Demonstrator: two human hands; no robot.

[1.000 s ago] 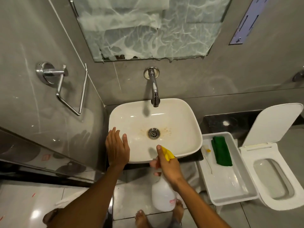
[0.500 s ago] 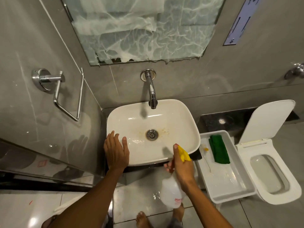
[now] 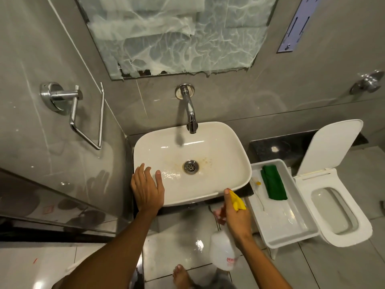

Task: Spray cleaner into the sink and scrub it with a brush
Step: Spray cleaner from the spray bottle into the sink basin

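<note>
A white sink (image 3: 227, 155) sits under a chrome tap (image 3: 190, 113), with brown stains and wet spots around its drain (image 3: 191, 167). My left hand (image 3: 146, 189) lies flat on the sink's front left rim, fingers apart. My right hand (image 3: 236, 215) grips a clear spray bottle (image 3: 223, 253) with a yellow nozzle (image 3: 237, 202), held just off the sink's front right corner, the bottle body hanging below the rim. A thin brush with a yellow part (image 3: 258, 190) lies in the white tray.
A white tray (image 3: 291, 226) beside the sink holds a green cloth (image 3: 273, 184). A toilet (image 3: 343, 207) with its lid up stands to the right. A chrome towel holder (image 3: 83, 113) sticks out of the left wall. My bare feet (image 3: 181, 276) are on the wet floor.
My right hand has carried the spray bottle to the right, from the sink's front middle to its front right corner. My left hand has stayed on the rim.
</note>
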